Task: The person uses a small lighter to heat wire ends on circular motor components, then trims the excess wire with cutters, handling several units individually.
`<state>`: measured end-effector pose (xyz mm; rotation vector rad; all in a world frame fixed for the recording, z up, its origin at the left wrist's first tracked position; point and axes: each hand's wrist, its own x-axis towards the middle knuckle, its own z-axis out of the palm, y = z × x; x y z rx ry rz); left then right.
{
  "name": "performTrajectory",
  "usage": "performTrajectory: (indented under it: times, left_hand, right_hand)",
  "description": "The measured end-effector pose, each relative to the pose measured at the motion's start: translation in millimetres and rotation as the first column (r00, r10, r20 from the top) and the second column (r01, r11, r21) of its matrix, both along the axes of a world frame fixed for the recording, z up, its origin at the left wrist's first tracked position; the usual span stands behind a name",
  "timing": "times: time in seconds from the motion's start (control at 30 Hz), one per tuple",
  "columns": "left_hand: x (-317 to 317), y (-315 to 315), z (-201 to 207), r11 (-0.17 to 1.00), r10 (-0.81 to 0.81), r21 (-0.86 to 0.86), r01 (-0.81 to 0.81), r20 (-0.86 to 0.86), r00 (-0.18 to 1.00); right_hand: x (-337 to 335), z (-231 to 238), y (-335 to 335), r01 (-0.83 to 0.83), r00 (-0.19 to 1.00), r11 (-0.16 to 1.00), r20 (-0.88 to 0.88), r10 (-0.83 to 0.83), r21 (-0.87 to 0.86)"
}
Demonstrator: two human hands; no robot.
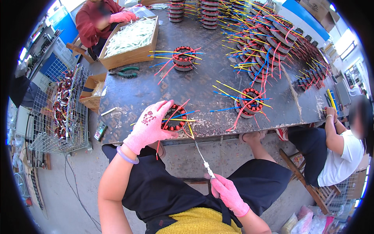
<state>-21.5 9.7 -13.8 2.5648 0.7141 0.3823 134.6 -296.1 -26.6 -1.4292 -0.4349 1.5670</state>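
My left hand (147, 126), in a pink glove, grips a motor stator (181, 124) at the table's near edge. The stator is a ring of red-wrapped coils with red, blue and yellow wires sticking out. My right hand (230, 196), also gloved in pink, is closed on the lower end of a thin, greyish strand with a white piece (209, 170). The strand runs up to the stator's wires; whether it is a lead or a tool I cannot tell. A second stator (249, 103) lies right of my left hand, and another stator (184, 58) sits farther back.
Stacked stators (269, 43) crowd the table's back right. A cardboard box (154, 41) of pale strips stands at the back left, near green-handled pliers (128, 72). A wire basket (46, 130) holds more stators. A person (91, 23) works behind the box; another person (337, 148) sits at right.
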Motion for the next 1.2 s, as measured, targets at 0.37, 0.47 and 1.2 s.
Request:
performTrajectory:
  times: [0.37,0.47,1.2]
  left_hand:
    - [-0.6,-1.5,0.2,1.0,-0.008,0.016,0.009,-0.014,1.0]
    - [0.2,-1.1,1.3,1.0,-0.009,0.01,0.009,-0.022,1.0]
    - [2.2,-2.9,4.1,1.0,0.004,-0.001,-0.004,-0.017,1.0]
  right_hand:
    - [-3.6,6.7,3.8,0.006,0.999,1.0,0.038,-0.006,-0.005]
    - [-2.8,-1.4,0.3,-0.005,0.999,1.0,0.035,0.004,0.012]
    - [-5.0,-1.4,-1.3,0.033,0.999,0.999,-0.01,-0.032,0.03]
